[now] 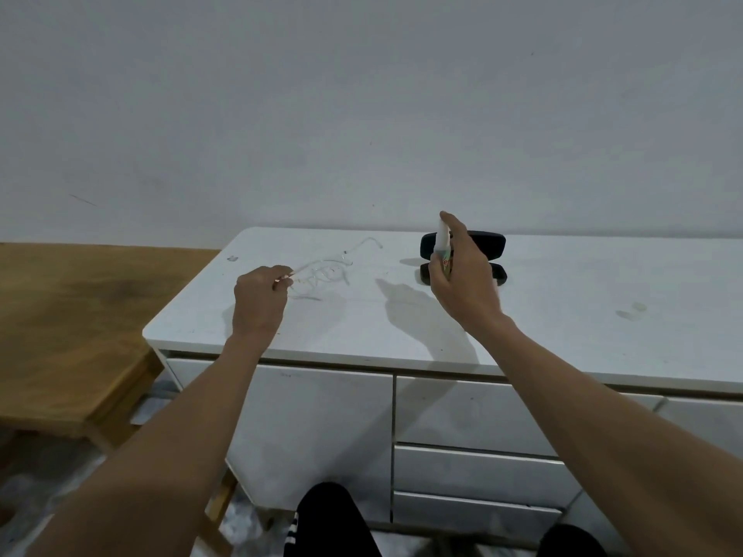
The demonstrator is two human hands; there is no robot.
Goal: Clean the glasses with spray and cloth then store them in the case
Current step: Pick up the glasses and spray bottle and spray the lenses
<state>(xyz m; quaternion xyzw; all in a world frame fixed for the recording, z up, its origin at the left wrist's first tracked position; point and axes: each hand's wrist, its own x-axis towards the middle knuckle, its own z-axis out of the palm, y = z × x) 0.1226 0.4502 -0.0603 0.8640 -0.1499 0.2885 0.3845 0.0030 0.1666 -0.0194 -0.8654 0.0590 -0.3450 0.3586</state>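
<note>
Your left hand (257, 293) pinches one temple tip of the clear-framed glasses (325, 271), held just above the white table (563, 315). Your right hand (462, 275) grips the small spray bottle (441, 245) upright, forefinger on its top. Behind that hand, the black case (482, 255) lies open on the table.

Both bare forearms reach forward over the front edge of the cabinet top (402, 339). Left hand (259, 297) near the left end, back up, fingers curled, pinching a glasses (321, 271) arm at the fingertips. Right hand (462, 275) raised mid-top, wrist cocked, gripping a spray bottle (441, 245) upright, index finger on its top.
</note>
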